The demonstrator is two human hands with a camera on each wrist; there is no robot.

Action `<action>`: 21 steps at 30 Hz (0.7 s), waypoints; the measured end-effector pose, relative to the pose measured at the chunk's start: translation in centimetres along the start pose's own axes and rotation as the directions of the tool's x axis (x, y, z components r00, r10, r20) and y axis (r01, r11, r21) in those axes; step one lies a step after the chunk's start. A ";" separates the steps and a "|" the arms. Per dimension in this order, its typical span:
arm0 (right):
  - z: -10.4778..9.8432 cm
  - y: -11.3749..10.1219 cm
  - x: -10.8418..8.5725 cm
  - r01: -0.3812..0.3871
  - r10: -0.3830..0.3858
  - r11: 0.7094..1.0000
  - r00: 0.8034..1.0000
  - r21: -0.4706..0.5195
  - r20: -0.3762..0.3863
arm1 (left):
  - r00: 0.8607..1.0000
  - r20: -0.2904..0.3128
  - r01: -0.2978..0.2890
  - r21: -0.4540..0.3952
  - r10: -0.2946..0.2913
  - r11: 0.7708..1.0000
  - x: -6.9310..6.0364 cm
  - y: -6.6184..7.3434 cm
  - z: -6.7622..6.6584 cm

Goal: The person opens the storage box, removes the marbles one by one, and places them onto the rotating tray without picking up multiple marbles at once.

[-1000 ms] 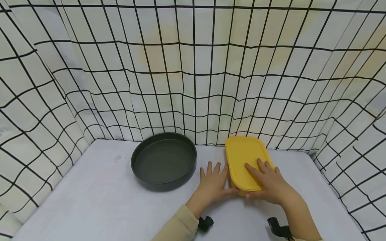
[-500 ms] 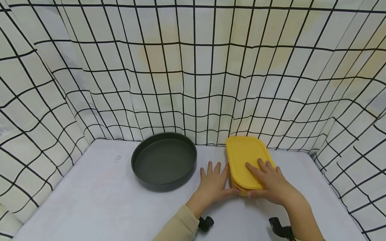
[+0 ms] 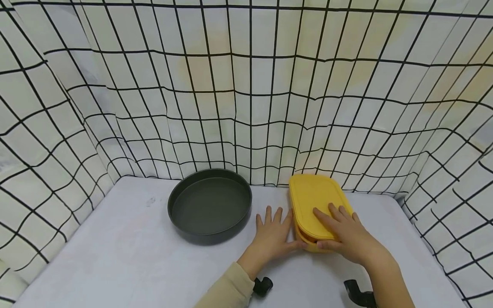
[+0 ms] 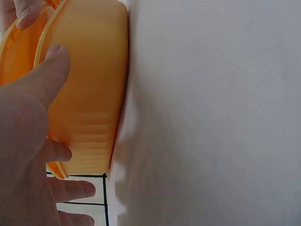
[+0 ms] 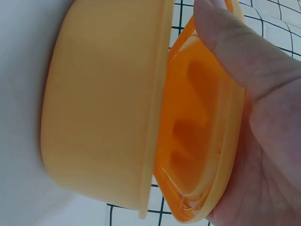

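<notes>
Head view, rounded yellow lid (image 3: 313,200), circular pan (image 3: 209,206)

Your head view is bright and evenly lit, with faint, soft shadows on the white tabletop (image 3: 115,244) near your left hand (image 3: 271,237) and right hand (image 3: 346,235). You see the wall grid (image 3: 250,107) stretch and slant toward the left and right edges. Your wrist views are dimmer and greyer; the container (image 4: 89,94) adjoins blurry shade, while light through the lid (image 5: 207,108) glows orange around dark patches.
</notes>
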State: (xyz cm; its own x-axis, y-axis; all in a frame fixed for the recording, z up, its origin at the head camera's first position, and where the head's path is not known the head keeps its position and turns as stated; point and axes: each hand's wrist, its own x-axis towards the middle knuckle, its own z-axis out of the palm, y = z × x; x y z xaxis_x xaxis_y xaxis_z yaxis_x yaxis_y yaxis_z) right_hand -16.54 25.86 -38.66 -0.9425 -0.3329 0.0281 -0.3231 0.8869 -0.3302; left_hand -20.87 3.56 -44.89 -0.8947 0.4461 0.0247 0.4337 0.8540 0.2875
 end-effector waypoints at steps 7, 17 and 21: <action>-0.3 -0.4 -0.4 0.011 -0.011 1.000 1.000 0.018 -0.014 | 1.000 -0.002 -0.008 -0.010 0.008 1.000 -0.1 0.0 0.1; -0.8 -0.8 -0.6 0.016 -0.017 1.000 0.999 -0.025 -0.037 | 1.000 -0.007 -0.010 0.000 0.010 1.000 0.0 0.1 -0.1; -1.2 -1.0 -0.5 0.022 -0.027 0.998 0.997 -0.060 -0.074 | 1.000 -0.014 0.001 0.010 -0.001 1.000 0.0 0.0 -0.1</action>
State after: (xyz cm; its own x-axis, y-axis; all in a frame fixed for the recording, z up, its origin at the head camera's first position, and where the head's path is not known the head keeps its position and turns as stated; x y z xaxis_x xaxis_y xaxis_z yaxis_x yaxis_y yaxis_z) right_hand -15.83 25.53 -37.17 -0.9372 -0.3320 0.1067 -0.3487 0.8969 -0.2720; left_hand -20.91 3.55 -44.85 -0.8966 0.4413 0.0374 0.4335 0.8571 0.2782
